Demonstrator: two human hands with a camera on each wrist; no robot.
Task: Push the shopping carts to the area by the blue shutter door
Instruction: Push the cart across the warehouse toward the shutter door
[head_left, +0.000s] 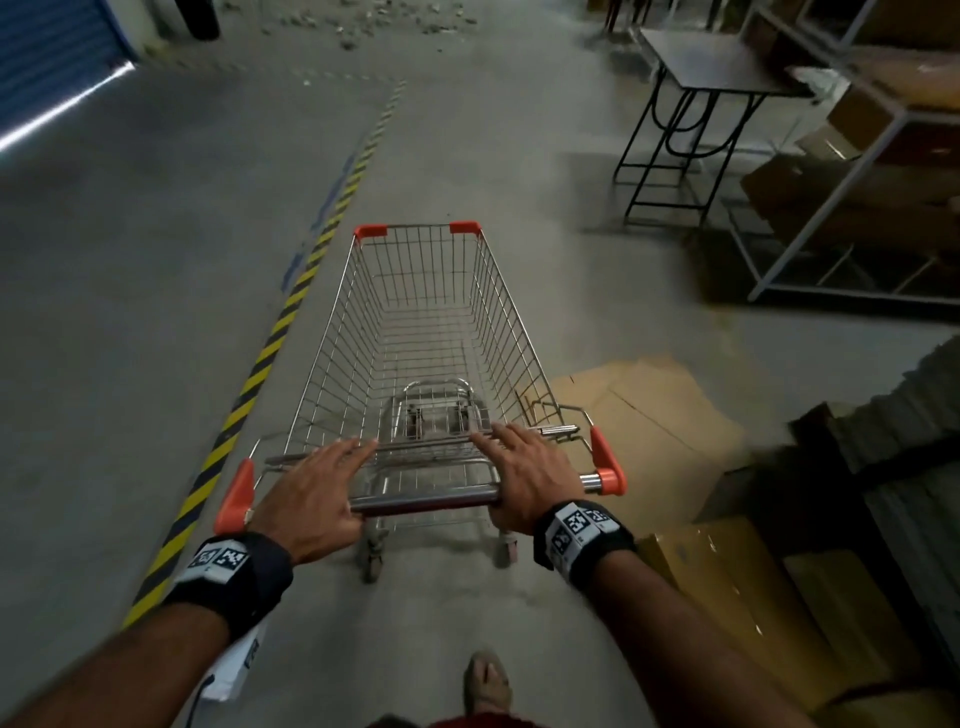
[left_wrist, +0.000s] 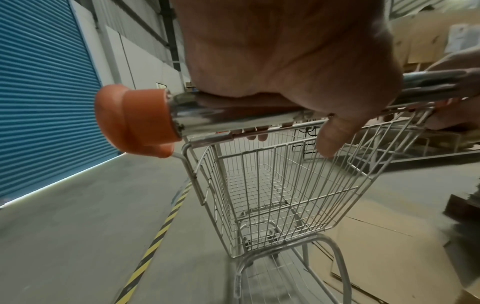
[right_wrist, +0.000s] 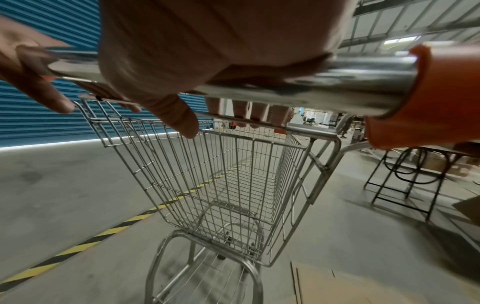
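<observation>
Pushing one shopping cart (head_left: 426, 338) down a concrete aisle right now, so I'd call the job underway but nowhere near finished. The blue shutter door (head_left: 47, 57) sits ahead and off to the left, on the far side of the yellow-and-black floor stripe (head_left: 260, 364), and the cart is on the near side of that stripe, well apart from the door. No other carts are in view, so I can't tell how many are left to move.

The cart itself is bare wire, empty basket, a chrome handle bar (head_left: 426, 501) with orange end caps, plus orange bumpers on the front corners. It points roughly straight up the aisle, not toward the door, so by my guess it needs a leftward turn.

Left hand (head_left: 311, 493) and right hand (head_left: 524, 473) both press on the bar with palms down and fingers stretched forward onto the basket's back rim, not wrapped around it.

Flattened cardboard (head_left: 649, 415) lies on the floor just right of the cart, with a dark bench (head_left: 711, 62) and shelving (head_left: 857, 171) further up that side.
</observation>
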